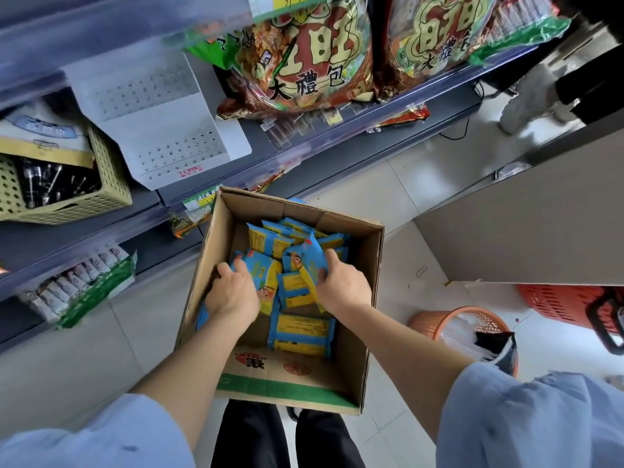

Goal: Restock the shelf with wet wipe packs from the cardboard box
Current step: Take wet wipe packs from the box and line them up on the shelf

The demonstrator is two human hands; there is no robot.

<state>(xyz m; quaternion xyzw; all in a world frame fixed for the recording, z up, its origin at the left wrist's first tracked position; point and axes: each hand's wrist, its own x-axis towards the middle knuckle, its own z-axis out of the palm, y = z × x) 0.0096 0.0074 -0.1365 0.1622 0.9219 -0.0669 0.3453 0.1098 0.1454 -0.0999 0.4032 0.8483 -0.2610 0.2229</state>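
An open cardboard box (366,285) stands on the floor in front of my legs. Several blue-and-yellow wet wipe packs (300,331) lie loose inside it. My left hand (233,293) reaches into the left side of the box, fingers curled round a pack (261,265). My right hand (342,285) is in the right side, gripping a bunch of packs (305,256) that stand tilted. The grey shelf (189,214) runs along the left, just beyond the box.
A white perforated bin (162,123) and a beige basket (108,163) sit on the shelf. Large red snack bags (304,52) hang above. An orange waste basket (466,325) and a red shopping basket (567,304) stand on the floor at right, beside a beige counter (526,228).
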